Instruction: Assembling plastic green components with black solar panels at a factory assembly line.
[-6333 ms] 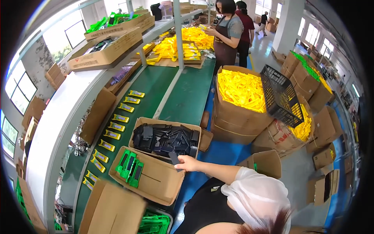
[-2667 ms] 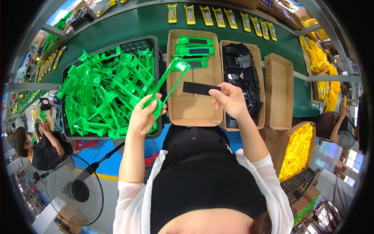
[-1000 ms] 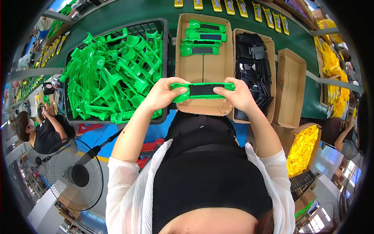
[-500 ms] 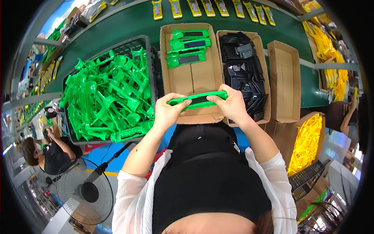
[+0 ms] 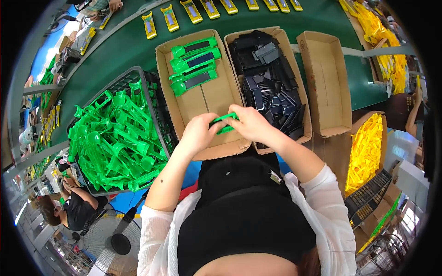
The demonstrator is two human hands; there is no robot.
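The left hand [image 5: 199, 132] and right hand [image 5: 248, 124] grip a green frame [image 5: 225, 130] above the near end of a shallow carton [image 5: 207, 102]; fingers cover most of it, hiding its inside. Panelled green pieces [image 5: 200, 82] lie farther up the carton. A black crate [image 5: 158, 114] of green parts [image 5: 117, 140] stands left, black panels [image 5: 271, 92] right. The upper edge crops some yellow pieces [image 5: 191, 12].

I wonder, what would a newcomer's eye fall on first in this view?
Probably the heap of bright green parts in the black crate at the person's left. Next might come the yellow pieces piled at right. At the centre, the left hand and right hand hold a green piece.
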